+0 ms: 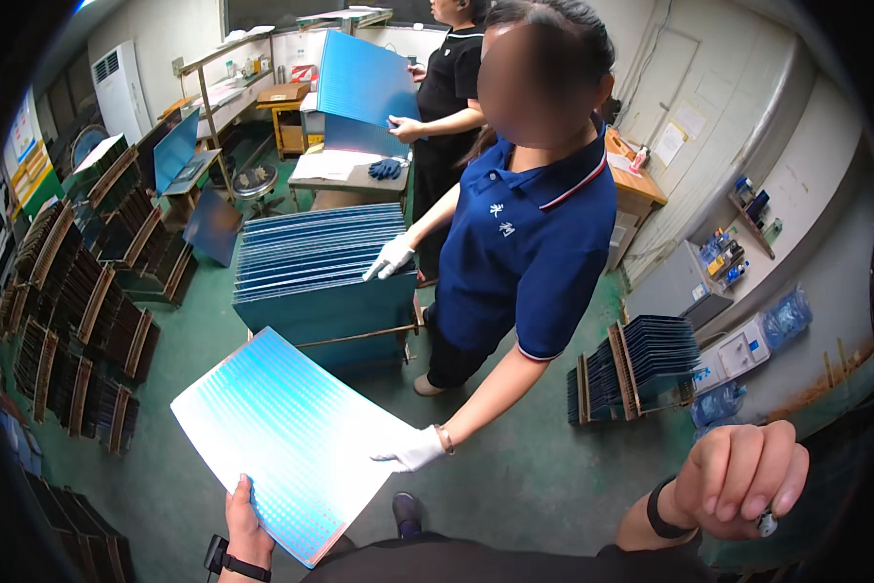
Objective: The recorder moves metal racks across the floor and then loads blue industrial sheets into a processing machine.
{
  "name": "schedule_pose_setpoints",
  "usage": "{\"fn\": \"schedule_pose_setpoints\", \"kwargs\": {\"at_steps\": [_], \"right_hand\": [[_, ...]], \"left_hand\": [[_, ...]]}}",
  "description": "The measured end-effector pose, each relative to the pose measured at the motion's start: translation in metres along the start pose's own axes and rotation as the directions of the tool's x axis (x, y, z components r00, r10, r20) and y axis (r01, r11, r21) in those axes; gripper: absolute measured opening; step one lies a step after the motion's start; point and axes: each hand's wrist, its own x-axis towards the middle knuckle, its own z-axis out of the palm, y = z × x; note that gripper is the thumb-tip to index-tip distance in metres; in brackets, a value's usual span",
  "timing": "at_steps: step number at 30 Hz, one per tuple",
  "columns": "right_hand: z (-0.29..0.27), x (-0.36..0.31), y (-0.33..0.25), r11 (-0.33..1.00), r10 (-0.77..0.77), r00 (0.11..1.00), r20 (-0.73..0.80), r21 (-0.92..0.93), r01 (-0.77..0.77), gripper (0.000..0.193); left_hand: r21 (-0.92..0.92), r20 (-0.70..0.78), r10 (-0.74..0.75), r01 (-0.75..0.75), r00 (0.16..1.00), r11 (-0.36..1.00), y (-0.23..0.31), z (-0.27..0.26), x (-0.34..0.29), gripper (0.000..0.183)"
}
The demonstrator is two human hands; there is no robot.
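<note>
A large rectangular sheet (281,428), shiny blue and white with a grid of small dots, is held out flat in front of me. My left hand (247,530) grips its near left edge, thumb on top. A co-worker's white-gloved hand (412,450) holds the same sheet at its right corner. At the lower right, my right hand (743,476) is raised and closed, away from the sheet. From its fingers pokes a small whitish-grey tip (767,525); the rest of that thing is hidden. The co-worker's other gloved hand (390,259) rests on a rack of upright blue panels (320,248).
Racks of dark panels (77,282) line the left side. Another panel rack (636,369) stands at right, near water bottles (787,316). Behind, a second person in black holds a blue panel (369,83) over a table (344,180) bearing a dark glove (385,169).
</note>
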Motion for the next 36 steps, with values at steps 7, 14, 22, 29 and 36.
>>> {"fn": "schedule_pose_setpoints", "kwargs": {"at_steps": [7, 14, 22, 29, 36], "right_hand": [[-0.006, -0.006, 0.001, 1.000, 0.012, 0.999, 0.035, -0.029, -0.011, 0.018], [-0.014, -0.016, -0.006, 0.998, 0.015, 0.999, 0.040, -0.069, -0.012, 0.018], [-0.012, -0.018, -0.003, 0.998, 0.028, 0.999, 0.044, -0.053, -0.025, 0.018], [-0.005, -0.009, 0.007, 0.997, 0.064, 0.996, 0.069, 0.040, -0.067, 0.015], [0.000, -0.003, 0.015, 0.986, 0.083, 0.985, 0.148, 0.128, -0.102, 0.010]], "left_hand": [[-0.200, 0.094, -0.077, 0.095, 0.993, 0.975, 0.005, 0.061, 0.011, 0.039], [-0.152, 0.249, 0.033, 0.005, 0.968, 0.988, 0.024, 0.120, 0.029, 0.036], [0.040, 0.112, -0.161, 0.157, 0.981, 0.987, 0.012, 0.077, 0.017, 0.033], [0.160, -0.030, -0.181, 0.183, 0.983, 0.970, -0.021, -0.003, 0.009, 0.026], [0.296, -0.137, -0.215, 0.247, 0.967, 0.923, -0.034, -0.046, -0.006, 0.028]]}}
